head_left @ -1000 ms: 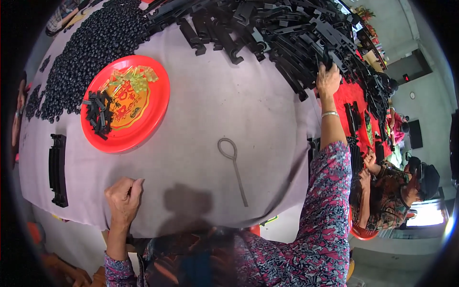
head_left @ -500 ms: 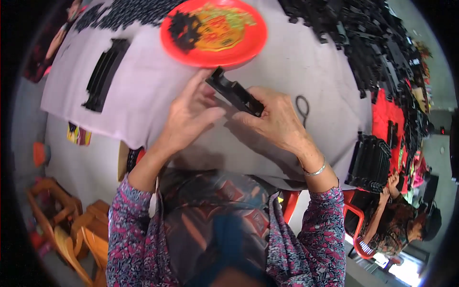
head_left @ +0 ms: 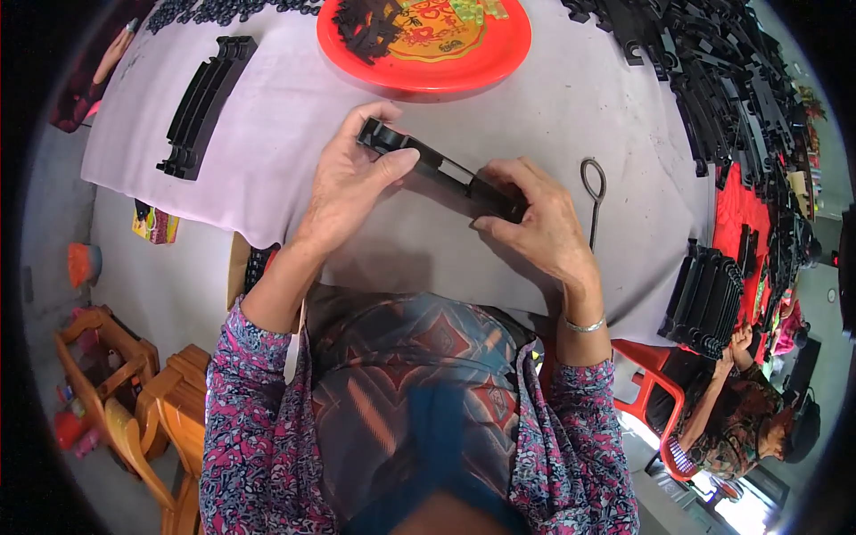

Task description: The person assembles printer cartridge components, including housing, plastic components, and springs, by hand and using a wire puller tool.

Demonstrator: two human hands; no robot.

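Between both hands, above the cloth-covered table, is a long narrow black plastic part (head_left: pixel 437 181) with a rectangular slot and a rounded recess at one end. My left hand (head_left: pixel 341 187) grips its recessed end, thumb in front and fingers behind. On the other end my right hand (head_left: pixel 548 223) is closed, thumb below and fingers over the top. The part tilts down to the right. Just beyond it stands a red plate (head_left: pixel 428 82) holding small dark pieces (head_left: pixel 367 34) and small yellow-green pieces (head_left: pixel 479 11). Right of my right hand lies a metal tool with a looped end (head_left: pixel 594 214).
Joined black parts (head_left: pixel 205 111) lie at the left, and another set (head_left: pixel 700 299) at the right edge. A large heap of black parts (head_left: pixel 713 76) fills the far right beside red cloth (head_left: pixel 731 214). A co-worker (head_left: pixel 740 419) sits at the right. Wooden chairs (head_left: pixel 178 392) stand lower left.
The black part has turned flatter and its slot now shows. My left hand has closed on its end; before, that hand's fingers were apart. The view has shifted, so the plate appears higher.
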